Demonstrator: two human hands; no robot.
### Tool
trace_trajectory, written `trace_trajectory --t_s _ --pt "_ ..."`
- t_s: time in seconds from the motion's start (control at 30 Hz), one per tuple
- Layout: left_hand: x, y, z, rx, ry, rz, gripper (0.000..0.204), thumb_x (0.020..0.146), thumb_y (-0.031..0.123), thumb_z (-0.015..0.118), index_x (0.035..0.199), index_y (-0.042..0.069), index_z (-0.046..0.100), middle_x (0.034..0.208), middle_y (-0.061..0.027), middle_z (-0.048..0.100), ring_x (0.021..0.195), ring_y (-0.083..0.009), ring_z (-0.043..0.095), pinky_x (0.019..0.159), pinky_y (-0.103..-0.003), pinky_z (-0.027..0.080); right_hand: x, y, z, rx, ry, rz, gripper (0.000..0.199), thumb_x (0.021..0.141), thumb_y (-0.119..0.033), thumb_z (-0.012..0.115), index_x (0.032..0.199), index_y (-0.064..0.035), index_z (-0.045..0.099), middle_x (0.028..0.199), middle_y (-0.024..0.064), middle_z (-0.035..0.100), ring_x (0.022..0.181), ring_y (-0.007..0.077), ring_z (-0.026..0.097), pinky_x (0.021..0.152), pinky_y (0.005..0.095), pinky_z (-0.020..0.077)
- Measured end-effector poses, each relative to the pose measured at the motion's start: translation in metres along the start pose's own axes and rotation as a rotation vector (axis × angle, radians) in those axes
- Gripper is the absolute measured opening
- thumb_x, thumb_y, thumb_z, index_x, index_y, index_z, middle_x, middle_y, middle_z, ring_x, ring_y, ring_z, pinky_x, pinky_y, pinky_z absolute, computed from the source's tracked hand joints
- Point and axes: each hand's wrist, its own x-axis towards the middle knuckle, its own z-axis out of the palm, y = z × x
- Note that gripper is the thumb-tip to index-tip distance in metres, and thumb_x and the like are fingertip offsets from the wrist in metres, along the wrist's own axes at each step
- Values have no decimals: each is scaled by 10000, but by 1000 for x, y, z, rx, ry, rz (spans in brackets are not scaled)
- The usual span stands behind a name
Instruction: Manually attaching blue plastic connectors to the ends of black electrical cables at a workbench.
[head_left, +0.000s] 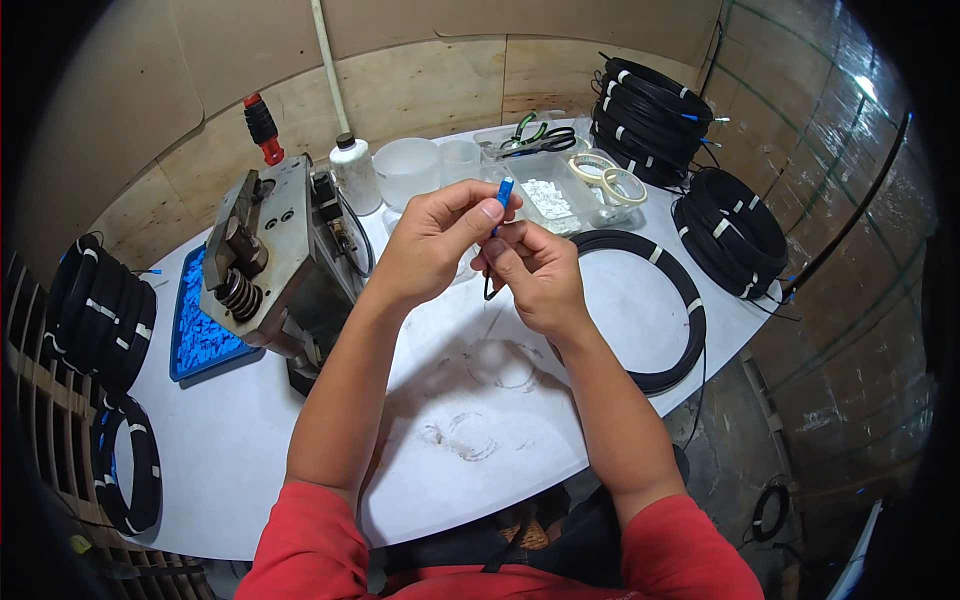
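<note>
Both hands are raised over the middle of the table. A small blue fibre-optic connector (504,192) with a white tip points upward, pinched between the thumb and fingers of my left hand (435,235). Close below it, my right hand (540,278) is closed on the black cable (489,290) at the connector's lower end. Part of that cable is hidden behind the fingers. A large coil of black cable (692,310) with white ties lies just right of my right hand.
A metal press (285,235) with a red-black handle stands left, beside a blue tray (215,362) of blue parts. Behind are a white bottle (356,175), a bin of white pieces (560,222), tape rolls (624,186) and scissors (540,142). Stacked cable coils (640,125) edge the table.
</note>
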Motion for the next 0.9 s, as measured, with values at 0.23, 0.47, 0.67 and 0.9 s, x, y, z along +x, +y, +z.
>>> trace_trajectory --t_s 0.23,0.47,0.67,0.9 --pt "1 -3 -1 139 133 42 223 863 131 685 1013 -24 631 849 -53 669 767 -85 611 688 -241 501 -1 1 1 -57 30 4 92 910 -51 606 972 15 625 863 51 674 794 107 648 722 241 522" --pt "1 -2 1 268 179 80 198 866 124 676 978 -37 644 808 -58 672 702 -90 606 657 -240 502 1 1 0 -55 25 24 98 912 -65 613 972 11 628 855 55 676 790 108 650 693 235 517" --pt "0 3 2 128 168 41 238 908 134 630 1063 -46 642 837 -70 670 709 -103 594 633 -257 507 6 -1 -11 119 -52 153 150 919 -154 631 963 -10 633 829 41 659 727 94 604 612 222 465" --pt "0 1 -1 -27 26 -3 237 945 167 587 1084 -22 624 878 -55 648 756 -104 585 628 -258 511 5 3 -12 219 -83 135 154 899 -170 659 916 -18 634 876 43 639 789 109 594 632 238 468"
